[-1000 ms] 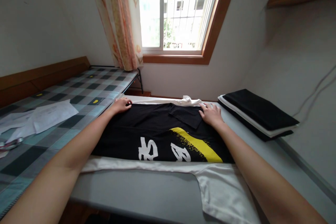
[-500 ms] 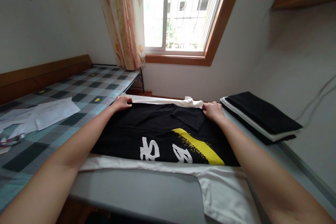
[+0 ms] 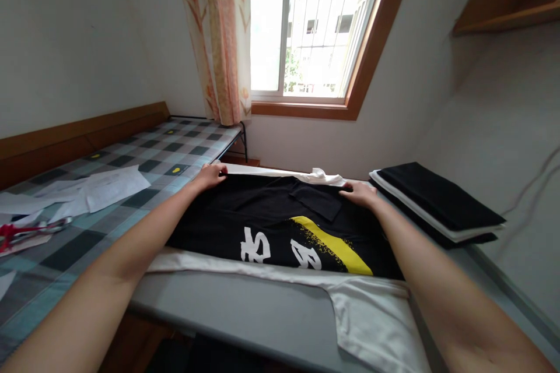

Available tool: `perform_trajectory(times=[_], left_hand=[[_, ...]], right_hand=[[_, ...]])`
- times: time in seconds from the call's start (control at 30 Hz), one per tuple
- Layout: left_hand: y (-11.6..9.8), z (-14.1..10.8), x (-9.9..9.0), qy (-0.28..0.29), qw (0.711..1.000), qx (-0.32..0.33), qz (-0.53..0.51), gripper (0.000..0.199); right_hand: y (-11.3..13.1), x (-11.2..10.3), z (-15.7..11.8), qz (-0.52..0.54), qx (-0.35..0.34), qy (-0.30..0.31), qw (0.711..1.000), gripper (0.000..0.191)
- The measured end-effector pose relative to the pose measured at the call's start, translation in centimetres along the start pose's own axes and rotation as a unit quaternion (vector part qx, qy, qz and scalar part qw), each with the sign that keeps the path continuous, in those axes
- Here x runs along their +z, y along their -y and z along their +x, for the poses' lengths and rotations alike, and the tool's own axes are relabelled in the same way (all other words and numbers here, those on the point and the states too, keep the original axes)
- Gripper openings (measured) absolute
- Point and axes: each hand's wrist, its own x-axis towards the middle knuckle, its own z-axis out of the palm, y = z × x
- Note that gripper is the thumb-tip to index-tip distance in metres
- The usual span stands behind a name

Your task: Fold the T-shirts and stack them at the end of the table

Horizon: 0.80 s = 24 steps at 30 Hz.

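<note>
A black shirt [image 3: 271,210] with white lettering and a yellow stripe lies folded over a white garment [image 3: 371,309] on the grey table [image 3: 227,303]. At the shirt's far left corner, my left hand [image 3: 213,175] is closed on its edge, thumb and fingers pinched. The far right edge is pinched by my right hand [image 3: 359,193], beside the short black sleeve. White cloth shows beyond the far edge and along the near edge, with a white sleeve spread at the near right.
A folded black-and-white stack [image 3: 437,195] rests at the table's right. Papers [image 3: 114,186] and a red item [image 3: 9,236] lie on the checked bed [image 3: 144,233] at the left. A curtain [image 3: 225,41] hangs by the window.
The view has shifted, so most things appear slightly lower. Both hands have raised the shirt's far edge slightly. More of the red item shows at the left.
</note>
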Motion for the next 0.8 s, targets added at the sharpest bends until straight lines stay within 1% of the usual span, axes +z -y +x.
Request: perform_trajectory(times=[0.23, 0.3, 0.37, 0.47, 0.53, 0.6, 0.67, 0.73, 0.8], left_hand=[[-1.6, 0.2, 0.5, 0.002, 1.000, -0.025, 0.006, 0.020], [-1.8, 0.1, 0.3, -0.010, 0.999, -0.030, 0.005, 0.022], [-1.8, -0.8, 0.0, -0.046, 0.999, -0.015, 0.001, 0.021], [-1.4, -3.8, -0.2, -0.113, 0.992, 0.057, 0.007, 0.020], [-0.8, -6.7, -0.2, -0.123, 0.986, 0.108, 0.024, 0.020], [-0.2, -9.5, 0.0, -0.103, 0.984, 0.140, 0.041, 0.020], [0.4, -11.6, 0.3, -0.073, 0.983, 0.158, 0.058, 0.021], [0.8, -12.6, 0.5, -0.059, 0.985, 0.146, 0.068, 0.021], [1.2, -12.9, 0.5, -0.054, 0.989, 0.122, 0.063, 0.020]], right_hand=[[0.3, -0.8, 0.9, 0.027, 0.037, 0.007, 0.999, 0.039], [0.3, -1.0, 0.8, 0.030, 0.039, -0.017, 0.999, 0.037], [0.1, -1.0, 0.1, 0.034, 0.022, -0.073, 0.996, 0.034], [-0.8, -0.6, -2.3, 0.054, -0.037, -0.174, 0.983, 0.030], [-1.7, -0.1, -4.4, 0.065, -0.083, -0.204, 0.973, 0.027], [-2.5, 0.6, -6.6, 0.066, -0.113, -0.212, 0.969, 0.025], [-3.2, 1.3, -8.5, 0.053, -0.124, -0.206, 0.969, 0.024], [-3.6, 2.0, -9.7, 0.032, -0.122, -0.192, 0.973, 0.025], [-3.8, 2.3, -10.4, 0.011, -0.114, -0.180, 0.977, 0.026]])
